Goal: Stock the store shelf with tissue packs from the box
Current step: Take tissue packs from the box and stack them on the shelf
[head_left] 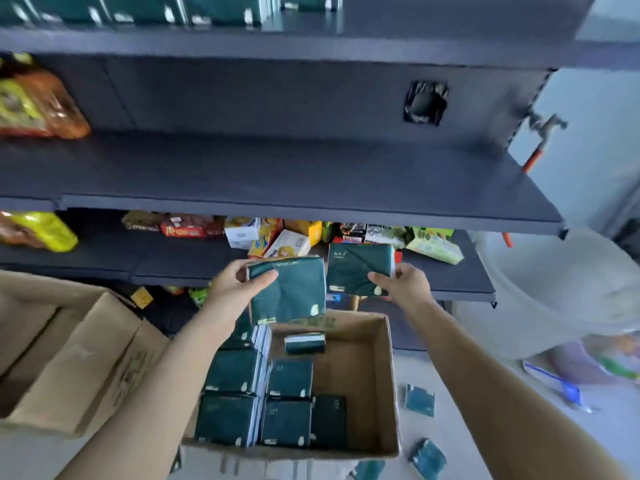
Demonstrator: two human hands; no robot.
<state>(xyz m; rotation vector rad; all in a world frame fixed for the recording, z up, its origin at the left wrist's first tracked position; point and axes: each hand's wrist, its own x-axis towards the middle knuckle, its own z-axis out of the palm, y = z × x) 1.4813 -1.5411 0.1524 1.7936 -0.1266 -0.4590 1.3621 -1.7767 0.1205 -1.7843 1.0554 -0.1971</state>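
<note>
My left hand (239, 282) grips a dark green tissue pack (291, 296) by its top left corner. My right hand (401, 282) pinches a second green tissue pack (353, 268) at its lower right edge. Both packs hang side by side above the open cardboard box (381, 393), which holds several more green packs (239, 403) stacked along its left and near sides. The dark grey middle shelf (277, 174) stretches bare above my hands. More green packs (145, 8) line the top shelf.
A larger cardboard box (69, 358) stands at the left. Snack boxes (287, 240) and bags fill the lower shelf behind my hands. Orange and yellow bags (34, 105) sit at the left of the middle shelf. Loose green packs (419, 400) lie on the floor at the right.
</note>
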